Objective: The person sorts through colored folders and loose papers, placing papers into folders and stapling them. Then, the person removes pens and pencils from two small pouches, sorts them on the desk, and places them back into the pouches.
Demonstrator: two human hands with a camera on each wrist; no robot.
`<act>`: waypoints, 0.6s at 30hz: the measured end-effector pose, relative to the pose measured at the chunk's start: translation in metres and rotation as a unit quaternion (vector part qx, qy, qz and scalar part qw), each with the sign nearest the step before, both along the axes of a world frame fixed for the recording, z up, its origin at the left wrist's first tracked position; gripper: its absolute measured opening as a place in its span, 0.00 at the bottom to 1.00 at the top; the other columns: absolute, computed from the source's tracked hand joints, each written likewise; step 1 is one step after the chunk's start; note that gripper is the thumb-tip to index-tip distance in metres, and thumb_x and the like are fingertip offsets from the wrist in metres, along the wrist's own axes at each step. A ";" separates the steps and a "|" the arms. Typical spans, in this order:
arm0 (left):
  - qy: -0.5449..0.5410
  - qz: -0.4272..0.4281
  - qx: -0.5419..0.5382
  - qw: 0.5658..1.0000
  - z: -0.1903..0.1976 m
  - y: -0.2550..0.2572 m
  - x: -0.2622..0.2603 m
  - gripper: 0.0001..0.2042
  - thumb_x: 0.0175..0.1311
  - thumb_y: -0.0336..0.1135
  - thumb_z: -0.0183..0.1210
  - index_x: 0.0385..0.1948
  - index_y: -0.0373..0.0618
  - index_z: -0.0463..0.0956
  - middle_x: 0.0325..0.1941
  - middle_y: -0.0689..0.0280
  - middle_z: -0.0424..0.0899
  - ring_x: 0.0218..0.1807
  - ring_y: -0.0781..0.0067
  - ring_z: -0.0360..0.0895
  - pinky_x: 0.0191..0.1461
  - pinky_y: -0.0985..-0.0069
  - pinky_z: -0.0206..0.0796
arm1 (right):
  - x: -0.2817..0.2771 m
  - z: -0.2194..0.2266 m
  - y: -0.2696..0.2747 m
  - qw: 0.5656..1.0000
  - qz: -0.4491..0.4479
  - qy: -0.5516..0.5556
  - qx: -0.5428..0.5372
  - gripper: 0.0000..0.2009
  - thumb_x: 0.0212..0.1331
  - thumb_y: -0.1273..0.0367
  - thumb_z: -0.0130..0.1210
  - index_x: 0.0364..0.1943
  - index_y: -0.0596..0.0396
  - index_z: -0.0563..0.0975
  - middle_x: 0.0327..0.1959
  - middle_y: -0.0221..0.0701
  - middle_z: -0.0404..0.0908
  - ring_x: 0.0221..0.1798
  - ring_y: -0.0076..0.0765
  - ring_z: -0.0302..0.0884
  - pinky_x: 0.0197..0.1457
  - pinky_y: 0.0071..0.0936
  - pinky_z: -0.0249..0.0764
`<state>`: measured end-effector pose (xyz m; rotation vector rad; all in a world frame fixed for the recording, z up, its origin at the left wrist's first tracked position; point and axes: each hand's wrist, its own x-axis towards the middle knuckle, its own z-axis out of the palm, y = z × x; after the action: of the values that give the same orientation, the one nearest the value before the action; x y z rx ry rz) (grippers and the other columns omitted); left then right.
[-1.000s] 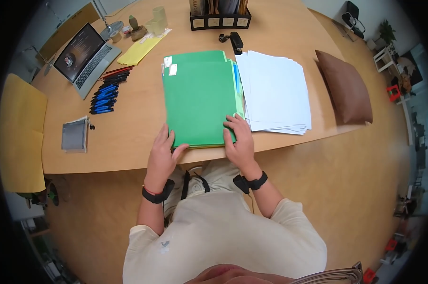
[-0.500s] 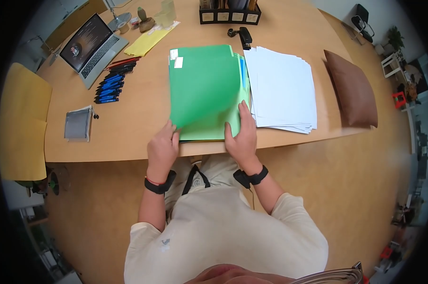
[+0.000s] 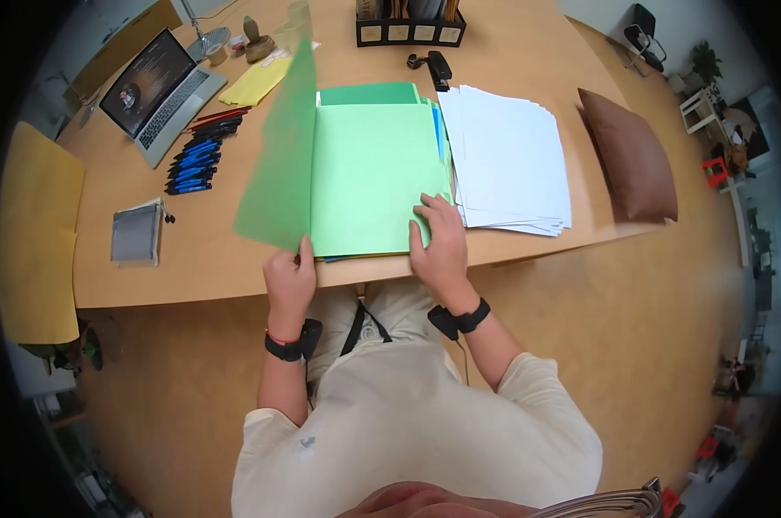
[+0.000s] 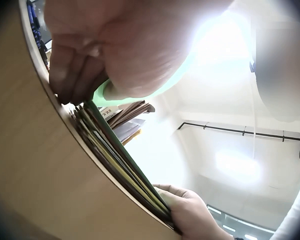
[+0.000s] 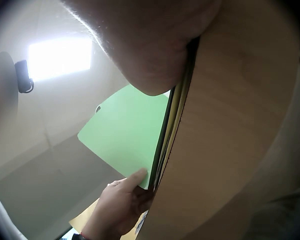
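A green folder [image 3: 371, 173] lies open at the front edge of the wooden table [image 3: 209, 268], its pale green inside facing up and its front cover [image 3: 280, 173] raised and leaning to the left, slightly blurred. The left hand [image 3: 289, 281] pinches the cover at its lower edge, close to the fold, the thumb on the inner face and the other fingers curled behind it. The right hand [image 3: 440, 246] rests on the folder's lower right corner with relaxed, extended fingers. Beneath, the left wrist view shows a stack of folders [image 4: 127, 167], green and yellow edges among them. Just to the right is a fanned pile of white paper [image 3: 507, 164], with a black stapler [image 3: 440, 69] at its top left corner and a brown cushion [image 3: 630, 155] farther right. On the left are a row of blue and black pens [image 3: 194, 164], a grey zip pouch [image 3: 135, 235] and an open laptop [image 3: 170, 104]. A black desk organizer [image 3: 408, 33] stands at the back.
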<state>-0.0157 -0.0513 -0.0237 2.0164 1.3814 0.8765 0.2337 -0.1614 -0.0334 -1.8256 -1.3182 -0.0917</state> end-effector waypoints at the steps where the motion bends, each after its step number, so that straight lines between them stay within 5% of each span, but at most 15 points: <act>1: -0.014 0.003 -0.004 1.000 0.001 0.000 0.001 0.15 0.75 0.35 0.64 0.29 0.30 0.81 0.18 0.48 0.76 0.16 0.58 0.71 0.25 0.63 0.62 | -0.001 0.001 0.001 1.000 0.000 -0.001 0.000 0.12 0.64 0.73 0.63 0.51 0.58 0.81 0.64 0.42 0.82 0.71 0.59 0.74 0.76 0.54 0.67; 10: -0.038 -0.004 0.026 0.999 0.001 0.001 0.001 0.13 0.74 0.35 0.63 0.32 0.32 0.84 0.19 0.48 0.79 0.19 0.51 0.79 0.28 0.61 0.67 | 0.017 0.008 -0.010 0.999 -0.024 0.004 -0.040 0.12 0.62 0.74 0.63 0.50 0.57 0.81 0.58 0.41 0.84 0.71 0.59 0.73 0.74 0.49 0.68; 14: -0.030 -0.012 0.010 0.999 0.004 0.003 -0.001 0.13 0.73 0.34 0.63 0.31 0.32 0.83 0.20 0.48 0.80 0.20 0.51 0.81 0.28 0.61 0.68 | 0.044 0.025 -0.014 0.983 -0.164 -0.063 -0.049 0.18 0.65 0.68 0.65 0.56 0.60 0.82 0.64 0.46 0.82 0.73 0.62 0.71 0.76 0.52 0.66; 18: -0.081 -0.023 0.031 0.996 -0.001 0.006 -0.002 0.14 0.73 0.34 0.64 0.30 0.31 0.84 0.20 0.48 0.81 0.19 0.52 0.80 0.27 0.63 0.68 | 0.071 -0.015 -0.015 0.961 -0.213 -0.093 -0.151 0.27 0.67 0.60 0.65 0.65 0.65 0.79 0.72 0.51 0.77 0.75 0.63 0.69 0.78 0.53 0.64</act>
<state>-0.0178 -0.0453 -0.0249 1.9679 1.2284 1.0487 0.3049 -0.1768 -0.0485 -2.3922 -1.0855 -0.3149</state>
